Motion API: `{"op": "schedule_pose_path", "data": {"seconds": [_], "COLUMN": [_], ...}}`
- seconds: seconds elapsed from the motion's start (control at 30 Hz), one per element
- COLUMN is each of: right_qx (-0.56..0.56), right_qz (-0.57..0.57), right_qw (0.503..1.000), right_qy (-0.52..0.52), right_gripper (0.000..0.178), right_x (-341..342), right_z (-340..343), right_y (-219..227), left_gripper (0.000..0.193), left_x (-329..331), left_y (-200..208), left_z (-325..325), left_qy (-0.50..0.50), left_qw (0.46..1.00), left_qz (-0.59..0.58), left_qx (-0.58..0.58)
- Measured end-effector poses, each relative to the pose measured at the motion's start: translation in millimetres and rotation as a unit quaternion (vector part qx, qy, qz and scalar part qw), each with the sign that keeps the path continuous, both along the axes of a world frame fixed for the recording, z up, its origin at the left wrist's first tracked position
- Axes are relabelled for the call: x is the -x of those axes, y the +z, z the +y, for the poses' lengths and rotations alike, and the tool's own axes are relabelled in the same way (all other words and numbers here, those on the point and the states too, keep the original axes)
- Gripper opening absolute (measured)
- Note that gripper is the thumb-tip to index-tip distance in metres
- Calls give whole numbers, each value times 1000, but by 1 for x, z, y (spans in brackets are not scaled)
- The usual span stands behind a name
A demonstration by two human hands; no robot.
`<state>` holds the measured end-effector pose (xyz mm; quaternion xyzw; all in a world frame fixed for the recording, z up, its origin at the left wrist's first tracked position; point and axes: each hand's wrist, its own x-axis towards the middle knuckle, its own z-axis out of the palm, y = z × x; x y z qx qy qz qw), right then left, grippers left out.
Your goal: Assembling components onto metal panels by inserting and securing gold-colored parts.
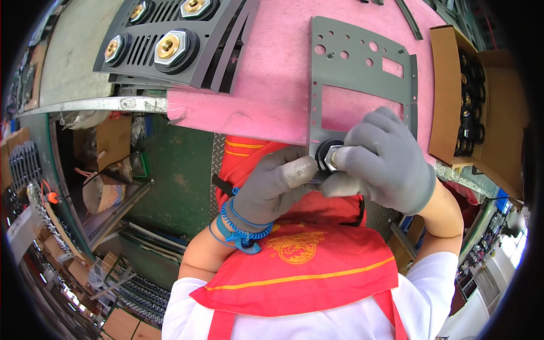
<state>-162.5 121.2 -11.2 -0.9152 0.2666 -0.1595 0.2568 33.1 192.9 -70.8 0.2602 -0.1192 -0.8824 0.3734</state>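
Note:
A grey metal panel [360, 73] with round holes and rectangular cut-outs lies on the pink mat [272, 85], its near end reaching past the mat's edge toward me. At that end sits a fitting with a black ring [322, 151] and a silver hex nut [331, 159]. My right hand [388, 161], in a grey glove, is closed with thumb and fingers around the nut. My left hand [266, 187], also gloved and wearing a blue coiled wrist strap [243, 229], grips the panel's near left corner, thumb beside the black ring. Its other fingers are partly hidden beneath.
At the far left, stacked grey panels [212, 62] carry brass-centred hex fittings [171, 48]. A cardboard box [443, 96] of black fittings stands right of the panel. A dark strip [409, 20] lies at the back. Shelves with cartons [113, 139] sit below left.

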Motion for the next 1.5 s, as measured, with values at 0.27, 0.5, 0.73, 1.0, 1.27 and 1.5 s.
{"op": "schedule_pose_path", "data": {"seconds": [0.27, 0.5, 0.73, 1.0, 1.27, 1.5], "right_qx": [16, 57, 37, -17, -62, 99], "right_qz": [20, 64, -34, -164, -49, 155], "right_qw": [999, 996, 998, 984, 989, 806], "right_qy": [27, -24, 26, -62, -126, -563], "right_gripper": [36, 35, 49, 20, 40, 43], "right_x": [6, 1, 6, -2, 12, 122], "right_z": [-10, -2, -5, 6, 7, -28], "right_y": [16, 14, 4, -2, 24, 41], "left_gripper": [68, 48, 52, 53, 73, 59], "left_x": [-8, 0, -4, -2, -15, -17], "left_y": [-8, -7, -4, -1, 38, 65], "left_z": [3, 3, 0, -4, -10, -20], "left_qy": [-16, 33, 38, 46, -48, 15], "left_qw": [1000, 999, 999, 999, 975, 939], "left_qz": [-2, 26, 6, 1, -196, -326], "left_qx": [0, -3, -4, -7, 93, 107]}}
